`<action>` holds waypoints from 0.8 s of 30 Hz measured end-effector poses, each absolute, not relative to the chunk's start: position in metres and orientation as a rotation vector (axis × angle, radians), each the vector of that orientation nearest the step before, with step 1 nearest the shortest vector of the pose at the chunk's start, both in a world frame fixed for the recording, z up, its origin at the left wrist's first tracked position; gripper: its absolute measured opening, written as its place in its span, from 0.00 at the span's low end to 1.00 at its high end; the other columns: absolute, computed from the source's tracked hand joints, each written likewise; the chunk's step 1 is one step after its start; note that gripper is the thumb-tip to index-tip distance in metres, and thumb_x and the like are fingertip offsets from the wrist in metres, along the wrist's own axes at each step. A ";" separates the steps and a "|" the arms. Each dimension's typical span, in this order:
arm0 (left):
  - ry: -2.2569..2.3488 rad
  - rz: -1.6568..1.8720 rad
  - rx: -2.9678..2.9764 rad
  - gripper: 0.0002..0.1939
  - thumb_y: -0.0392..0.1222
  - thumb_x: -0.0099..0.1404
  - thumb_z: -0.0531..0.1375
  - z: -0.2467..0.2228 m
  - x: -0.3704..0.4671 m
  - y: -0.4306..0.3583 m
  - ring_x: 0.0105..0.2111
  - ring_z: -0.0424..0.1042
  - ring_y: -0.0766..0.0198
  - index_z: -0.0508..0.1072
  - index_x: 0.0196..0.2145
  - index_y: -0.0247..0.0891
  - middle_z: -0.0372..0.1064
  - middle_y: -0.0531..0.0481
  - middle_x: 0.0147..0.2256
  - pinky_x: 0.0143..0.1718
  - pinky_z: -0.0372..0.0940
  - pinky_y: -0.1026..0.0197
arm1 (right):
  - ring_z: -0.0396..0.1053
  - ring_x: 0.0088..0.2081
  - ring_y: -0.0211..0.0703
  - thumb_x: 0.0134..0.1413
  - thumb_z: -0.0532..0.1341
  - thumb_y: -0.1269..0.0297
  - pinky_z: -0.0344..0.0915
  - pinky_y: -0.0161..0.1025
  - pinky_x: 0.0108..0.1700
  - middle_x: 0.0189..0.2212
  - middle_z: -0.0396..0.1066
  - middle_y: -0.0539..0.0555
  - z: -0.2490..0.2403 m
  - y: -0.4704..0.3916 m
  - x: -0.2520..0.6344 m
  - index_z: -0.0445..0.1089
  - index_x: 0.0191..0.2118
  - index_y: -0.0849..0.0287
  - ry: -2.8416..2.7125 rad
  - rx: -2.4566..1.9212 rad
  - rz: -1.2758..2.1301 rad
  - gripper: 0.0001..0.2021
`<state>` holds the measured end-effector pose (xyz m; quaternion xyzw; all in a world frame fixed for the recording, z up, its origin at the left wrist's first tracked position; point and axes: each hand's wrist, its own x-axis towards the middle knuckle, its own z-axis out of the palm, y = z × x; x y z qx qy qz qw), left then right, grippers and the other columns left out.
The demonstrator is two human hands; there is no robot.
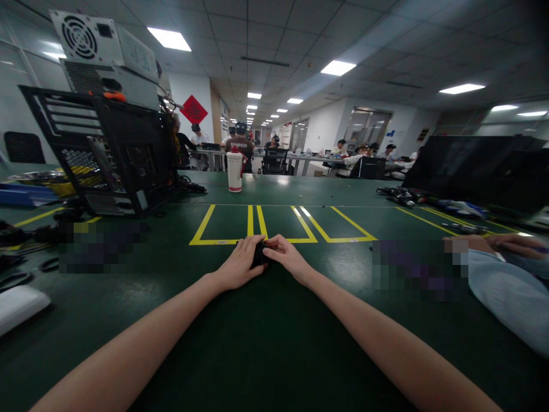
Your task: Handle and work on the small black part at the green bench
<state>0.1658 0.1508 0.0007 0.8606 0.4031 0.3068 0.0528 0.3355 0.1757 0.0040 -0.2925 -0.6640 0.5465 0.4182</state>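
Black object (259, 255) between hands; yellow tape (228, 242) just beyond.

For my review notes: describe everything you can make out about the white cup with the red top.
The white cup stands upright on the green table, beyond the yellow tape outlines and to the right of the black computer case, apart from it. Its body is tall, smooth and opaque, with red markings near the base. A red strap-like piece hangs at its right side. Only the table visibly touches it. The material and contents cannot be told.
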 end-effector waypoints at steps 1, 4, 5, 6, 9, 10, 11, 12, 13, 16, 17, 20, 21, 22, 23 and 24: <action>1.227 0.932 2.613 0.31 0.41 0.57 0.56 0.001 0.166 0.151 0.49 0.55 0.54 0.45 0.54 0.42 0.50 0.44 0.51 0.50 0.53 0.47 | 0.63 0.40 0.38 0.42 0.61 0.61 0.59 0.41 0.46 0.34 0.64 0.49 0.004 0.175 0.335 0.61 0.34 0.57 -1.668 -0.747 1.350 0.12; 1.237 0.930 2.606 0.30 0.41 0.57 0.55 0.001 0.166 0.150 0.49 0.55 0.54 0.45 0.54 0.42 0.50 0.44 0.51 0.49 0.53 0.47 | 0.63 0.41 0.39 0.41 0.61 0.60 0.58 0.42 0.47 0.36 0.65 0.51 0.002 0.177 0.333 0.63 0.36 0.57 -1.661 -0.818 1.324 0.14; 1.240 0.930 2.606 0.30 0.41 0.57 0.55 0.001 0.166 0.150 0.49 0.55 0.54 0.45 0.54 0.42 0.50 0.45 0.51 0.49 0.53 0.47 | 0.63 0.41 0.40 0.41 0.61 0.60 0.58 0.43 0.47 0.37 0.65 0.52 0.001 0.179 0.333 0.63 0.37 0.58 -1.656 -0.845 1.329 0.15; 1.243 0.931 2.605 0.30 0.41 0.57 0.55 0.001 0.166 0.150 0.49 0.55 0.54 0.45 0.54 0.42 0.50 0.45 0.51 0.49 0.53 0.47 | 0.63 0.41 0.40 0.41 0.61 0.60 0.58 0.44 0.47 0.37 0.65 0.53 0.000 0.180 0.333 0.63 0.38 0.58 -1.652 -0.866 1.340 0.15; 1.242 0.938 2.608 0.30 0.41 0.57 0.55 0.001 0.166 0.150 0.49 0.55 0.54 0.45 0.54 0.41 0.50 0.44 0.51 0.49 0.53 0.47 | 0.64 0.41 0.41 0.39 0.62 0.62 0.58 0.44 0.47 0.37 0.65 0.52 -0.001 0.182 0.335 0.63 0.37 0.58 -1.670 -0.825 1.397 0.16; 1.240 0.942 2.612 0.30 0.41 0.57 0.55 0.000 0.166 0.151 0.49 0.55 0.54 0.46 0.54 0.41 0.50 0.44 0.51 0.49 0.53 0.47 | 0.64 0.41 0.40 0.38 0.63 0.63 0.59 0.44 0.46 0.37 0.65 0.52 -0.001 0.182 0.335 0.62 0.37 0.58 -1.677 -0.789 1.416 0.16; 1.238 0.947 2.616 0.30 0.40 0.56 0.56 -0.001 0.166 0.151 0.49 0.55 0.54 0.46 0.54 0.41 0.50 0.44 0.51 0.49 0.53 0.47 | 0.64 0.41 0.40 0.37 0.64 0.65 0.59 0.43 0.46 0.37 0.65 0.51 -0.001 0.182 0.336 0.61 0.37 0.57 -1.681 -0.752 1.435 0.17; 1.238 0.953 2.621 0.30 0.40 0.56 0.56 -0.002 0.167 0.152 0.49 0.55 0.54 0.46 0.53 0.40 0.50 0.43 0.50 0.50 0.53 0.47 | 0.64 0.41 0.40 0.35 0.65 0.66 0.59 0.43 0.46 0.37 0.64 0.50 -0.001 0.181 0.337 0.61 0.37 0.57 -1.681 -0.720 1.450 0.18; 1.238 0.959 2.626 0.30 0.40 0.56 0.56 -0.003 0.167 0.152 0.49 0.55 0.54 0.46 0.53 0.40 0.50 0.43 0.50 0.50 0.53 0.48 | 0.64 0.41 0.39 0.34 0.65 0.67 0.59 0.43 0.46 0.37 0.64 0.50 -0.001 0.181 0.337 0.60 0.37 0.56 -1.676 -0.698 1.459 0.19; 1.240 0.974 2.635 0.30 0.39 0.56 0.56 -0.005 0.167 0.153 0.49 0.54 0.54 0.46 0.53 0.39 0.50 0.44 0.50 0.50 0.52 0.49 | 0.63 0.41 0.38 0.36 0.64 0.66 0.58 0.41 0.47 0.36 0.64 0.49 -0.001 0.181 0.337 0.60 0.36 0.56 -1.651 -0.668 1.471 0.17; 1.240 0.976 2.637 0.30 0.39 0.56 0.56 -0.005 0.167 0.154 0.49 0.54 0.54 0.46 0.53 0.39 0.50 0.44 0.50 0.50 0.52 0.48 | 0.63 0.41 0.38 0.37 0.64 0.65 0.58 0.41 0.47 0.35 0.65 0.49 0.000 0.181 0.337 0.61 0.36 0.56 -1.643 -0.668 1.466 0.16; 1.240 0.977 2.642 0.30 0.40 0.56 0.56 -0.004 0.167 0.153 0.49 0.55 0.54 0.46 0.53 0.40 0.50 0.44 0.50 0.50 0.52 0.47 | 0.64 0.40 0.38 0.39 0.63 0.63 0.57 0.42 0.47 0.34 0.65 0.49 0.000 0.180 0.335 0.62 0.35 0.57 -1.629 -0.691 1.432 0.13; 1.240 0.975 2.643 0.30 0.40 0.56 0.56 -0.004 0.167 0.153 0.49 0.55 0.54 0.46 0.53 0.40 0.50 0.44 0.50 0.50 0.52 0.47 | 0.64 0.40 0.38 0.39 0.63 0.63 0.57 0.42 0.47 0.34 0.66 0.49 0.001 0.180 0.335 0.62 0.35 0.57 -1.627 -0.707 1.420 0.14; 1.241 0.973 2.644 0.30 0.40 0.56 0.56 -0.003 0.167 0.153 0.49 0.54 0.54 0.46 0.53 0.40 0.50 0.44 0.50 0.50 0.52 0.47 | 0.64 0.40 0.38 0.39 0.63 0.63 0.57 0.42 0.47 0.35 0.66 0.50 0.001 0.181 0.334 0.63 0.35 0.57 -1.623 -0.730 1.413 0.14; 1.242 0.970 2.643 0.30 0.40 0.56 0.56 -0.003 0.167 0.152 0.49 0.54 0.54 0.46 0.53 0.40 0.49 0.44 0.51 0.50 0.52 0.47 | 0.64 0.41 0.39 0.38 0.63 0.63 0.57 0.43 0.48 0.35 0.66 0.50 0.000 0.181 0.334 0.63 0.36 0.57 -1.619 -0.759 1.414 0.15; 1.242 0.961 2.642 0.30 0.40 0.56 0.56 -0.002 0.167 0.152 0.49 0.54 0.54 0.46 0.53 0.41 0.49 0.44 0.51 0.50 0.52 0.47 | 0.64 0.41 0.39 0.39 0.63 0.62 0.57 0.43 0.48 0.36 0.66 0.51 0.000 0.181 0.334 0.63 0.36 0.58 -1.617 -0.788 1.421 0.15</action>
